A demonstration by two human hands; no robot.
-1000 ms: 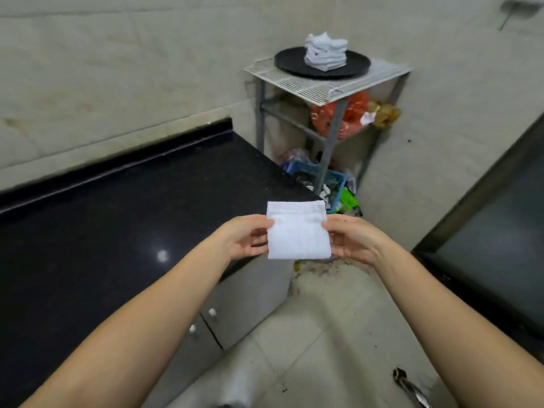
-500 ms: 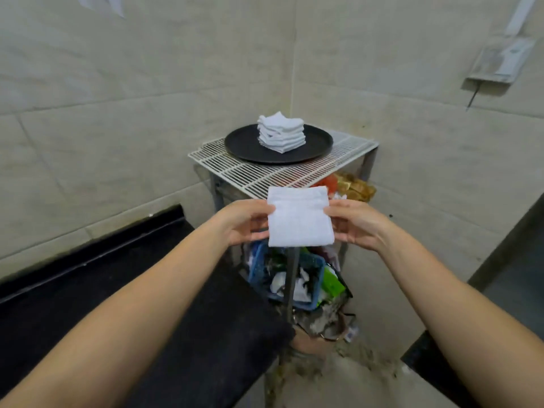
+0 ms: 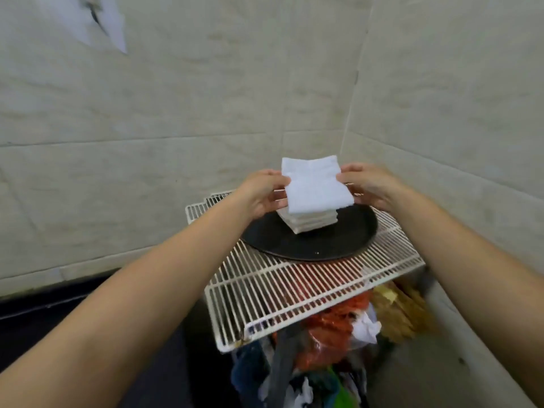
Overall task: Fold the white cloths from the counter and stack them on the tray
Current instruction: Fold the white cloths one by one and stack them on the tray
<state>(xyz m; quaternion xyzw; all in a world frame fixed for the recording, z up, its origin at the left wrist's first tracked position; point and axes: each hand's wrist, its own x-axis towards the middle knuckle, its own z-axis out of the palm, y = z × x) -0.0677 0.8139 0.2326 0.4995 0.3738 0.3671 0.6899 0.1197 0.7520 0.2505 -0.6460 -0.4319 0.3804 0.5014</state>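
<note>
Reaching forward, both hands (image 3: 265, 192) pinch folded cloth (image 3: 316, 185).

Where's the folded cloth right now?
Centre of the head view: the folded cloth is held between left hand and right hand, just above the stack on the black tray.

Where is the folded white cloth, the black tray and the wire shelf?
folded white cloth (image 3: 316, 185), head view, middle of its top face.
black tray (image 3: 309, 248), head view, bare near part of its floor.
wire shelf (image 3: 282, 290), head view, bare front grid.
</note>
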